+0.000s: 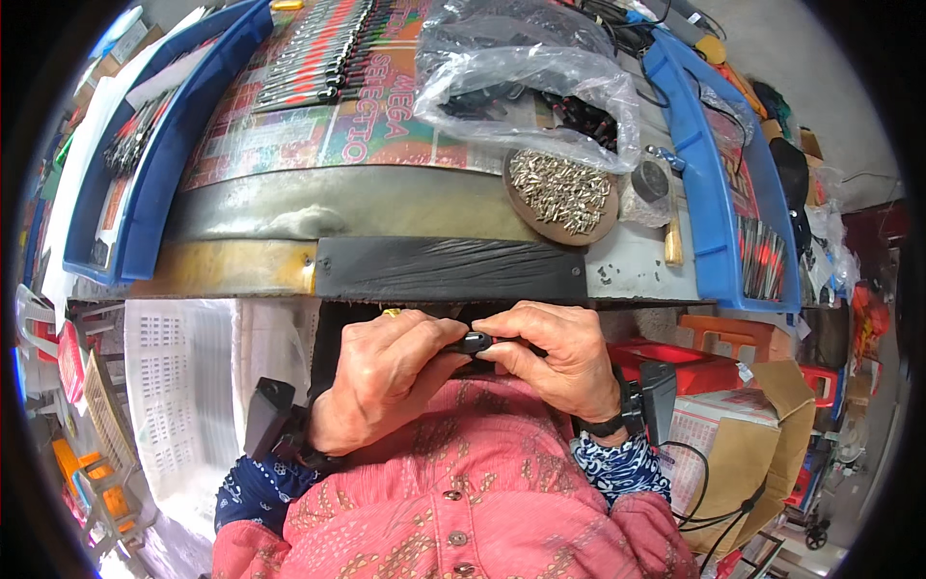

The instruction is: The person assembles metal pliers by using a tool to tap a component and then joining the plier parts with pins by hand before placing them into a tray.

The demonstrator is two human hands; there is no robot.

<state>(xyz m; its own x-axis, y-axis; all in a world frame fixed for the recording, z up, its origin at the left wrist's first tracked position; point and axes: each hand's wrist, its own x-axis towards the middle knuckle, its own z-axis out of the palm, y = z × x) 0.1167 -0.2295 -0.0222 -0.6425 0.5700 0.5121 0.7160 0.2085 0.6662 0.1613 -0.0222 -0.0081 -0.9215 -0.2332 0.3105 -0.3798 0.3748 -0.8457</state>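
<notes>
In front of my chest, just off the near table edge, both hands meet at a small glossy black piece (473, 342) with a rounded end. My left hand (386, 372) is closed, its thumb and forefinger pinching the piece from the left. From the other side, my right hand (561, 359) grips it between thumb and bent fingers. A darker stretch continues under the right fingers, which hide most of it. What kind of part it is, I cannot make out.
Beyond the black table edge (449, 268) sits a round dish (516, 205) heaped with small silver metal pieces. Behind it lies a clear plastic bag (531, 72) of black and red parts. Slim red-and-black tools (313, 53) form a row. Blue trays (159, 179) flank the table; a white crate (183, 386) stands below left.
</notes>
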